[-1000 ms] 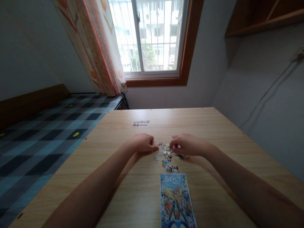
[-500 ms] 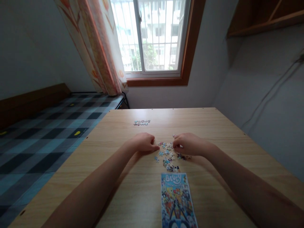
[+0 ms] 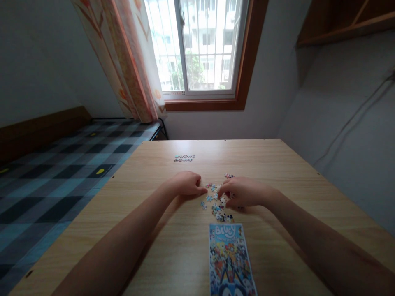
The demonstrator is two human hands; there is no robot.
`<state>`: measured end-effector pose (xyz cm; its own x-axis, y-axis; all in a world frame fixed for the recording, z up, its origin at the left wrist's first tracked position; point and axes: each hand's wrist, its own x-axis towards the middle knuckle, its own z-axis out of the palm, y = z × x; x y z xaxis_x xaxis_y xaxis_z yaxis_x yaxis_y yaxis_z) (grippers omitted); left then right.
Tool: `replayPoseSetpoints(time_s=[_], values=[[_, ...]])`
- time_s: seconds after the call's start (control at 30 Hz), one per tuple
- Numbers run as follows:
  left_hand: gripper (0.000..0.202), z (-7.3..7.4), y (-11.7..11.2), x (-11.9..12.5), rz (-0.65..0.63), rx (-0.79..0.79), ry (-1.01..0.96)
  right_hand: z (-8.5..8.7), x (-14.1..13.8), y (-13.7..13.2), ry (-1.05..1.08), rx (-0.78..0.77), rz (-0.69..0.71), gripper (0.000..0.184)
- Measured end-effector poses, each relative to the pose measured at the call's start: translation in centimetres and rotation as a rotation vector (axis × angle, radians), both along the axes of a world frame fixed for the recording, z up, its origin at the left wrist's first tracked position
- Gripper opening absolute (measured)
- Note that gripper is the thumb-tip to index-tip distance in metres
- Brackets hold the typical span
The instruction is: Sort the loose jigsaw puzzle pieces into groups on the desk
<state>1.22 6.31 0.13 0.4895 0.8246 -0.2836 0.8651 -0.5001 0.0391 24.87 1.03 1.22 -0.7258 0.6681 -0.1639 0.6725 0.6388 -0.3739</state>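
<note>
Small jigsaw puzzle pieces (image 3: 218, 210) lie in a loose heap on the wooden table (image 3: 148, 181). My left hand (image 3: 187, 183) rests at the left edge of the heap, its fingers curled in; whatever they may hold is hidden. Over the right side of the heap is my right hand (image 3: 242, 191), thumb and fingers apart, reaching down among the pieces and covering some of them. Just beyond it lies a small group of pieces (image 3: 228, 176). Two short rows of puzzle pieces (image 3: 184, 158) sit farther off to the left.
A blue Bluey puzzle box (image 3: 231, 259) lies on the table between my forearms, close to the heap. Left of the table is a bed with a checked cover (image 3: 77, 164). A window (image 3: 206, 53) and a curtain (image 3: 132, 61) are behind the table.
My right hand has shifted slightly left and nearer over the heap, its fingers spreading apart. More of the pieces beyond it now show. My left hand stays in place.
</note>
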Motion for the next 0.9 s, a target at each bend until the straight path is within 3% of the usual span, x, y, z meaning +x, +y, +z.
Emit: replayPoseSetpoints(time_s=[0.17, 0.4, 0.6, 0.9], values=[[0.056, 0.0, 0.0, 0.0, -0.007, 0.004, -0.001, -0.6, 0.4, 0.3, -0.012, -0.037, -0.001, 0.026], [0.055, 0.1, 0.0, 0.0, 0.009, -0.009, 0.001, -0.4, 2.0, 1.1, -0.086, -0.096, -0.122, 0.035], [0.055, -0.2, 0.1, -0.1, 0.001, 0.002, -0.012, -0.3, 1.0, 0.6, 0.014, -0.062, -0.04, 0.039], [0.056, 0.3, -0.1, 0.1, -0.003, -0.006, 0.008, -1.2, 1.4, 1.2, -0.012, -0.033, -0.076, 0.026]])
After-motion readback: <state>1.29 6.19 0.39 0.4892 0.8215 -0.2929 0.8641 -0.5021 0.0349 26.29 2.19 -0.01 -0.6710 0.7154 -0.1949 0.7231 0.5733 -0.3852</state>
